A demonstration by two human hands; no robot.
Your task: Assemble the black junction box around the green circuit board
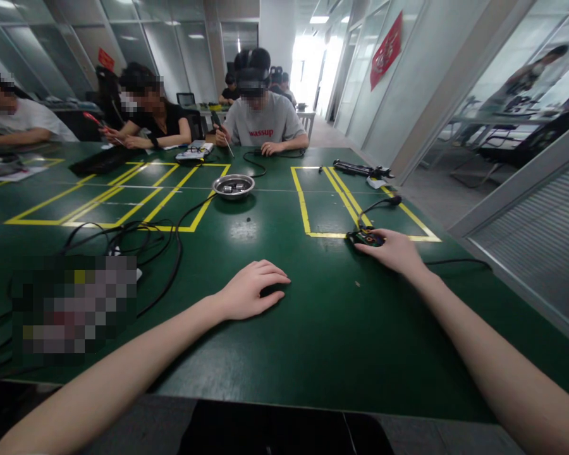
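Observation:
My left hand (253, 289) lies on the green table (275, 366), palm down, its fingers stretched forward and the thumb apart; nothing is in it. Farther forward on the right, my right hand (396, 251) grips a small dark device with wires (367, 237) between thumb and fingers, at the near edge of a yellow tape frame (327, 236). What the device is exactly I cannot make out. From it a short black cable (372, 205) runs up to a black plug (395, 200).
A metal bowl (233, 188) with small metal parts stands mid-table. Tangled black cables (123, 237) and a blurred-out item (76, 309) lie at the left. A black tool-like assembly (363, 169) lies at the back right. Opposite, a person in a grey shirt (265, 120) holds a screwdriver-like tool.

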